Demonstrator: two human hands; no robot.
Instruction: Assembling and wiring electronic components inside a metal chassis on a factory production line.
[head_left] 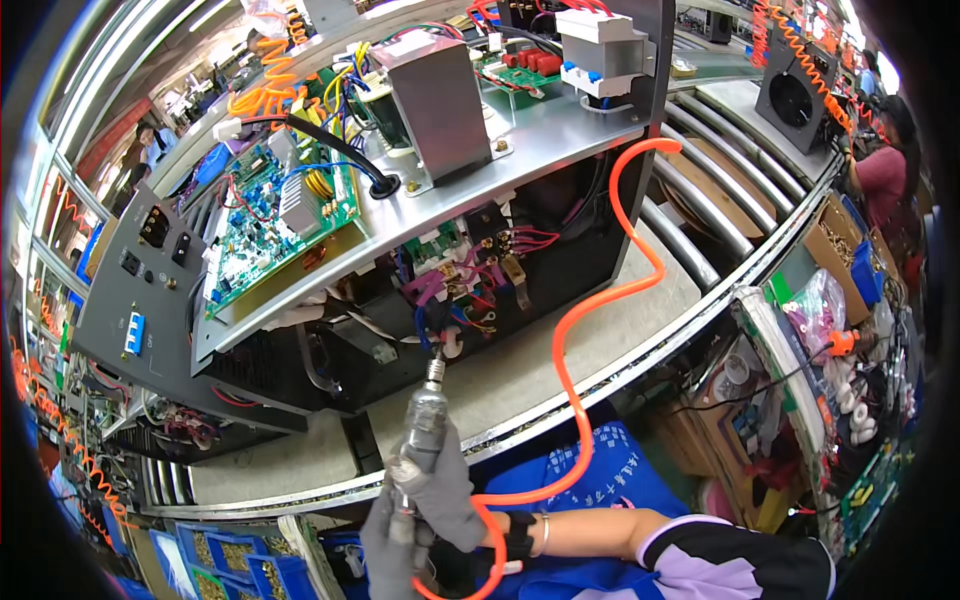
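My right hand [447, 500], in a grey glove, grips an air screwdriver [427, 425] with a worn metal body. The screwdriver's tip points up into the lower opening of a dark equipment cabinet [500, 330], by bundled wires [470, 285] with purple wraps and ring terminals. An orange air hose [562, 350] curls up from below my hands. My left hand [388, 540], also grey-gloved, is closed just beside the right, low at the tool; what it holds is hidden. Above the opening, a metal shelf [440, 205] carries a green circuit board [280, 220] and a boxed transformer [432, 105].
A roller conveyor [690, 240] runs under the cabinet and on to the far right, where another cabinet with a fan [790, 95] stands. Blue bins of small hardware [280, 578] sit at lower left. A cluttered parts bench [850, 390] lies right. A co-worker [885, 175] stands beyond it.
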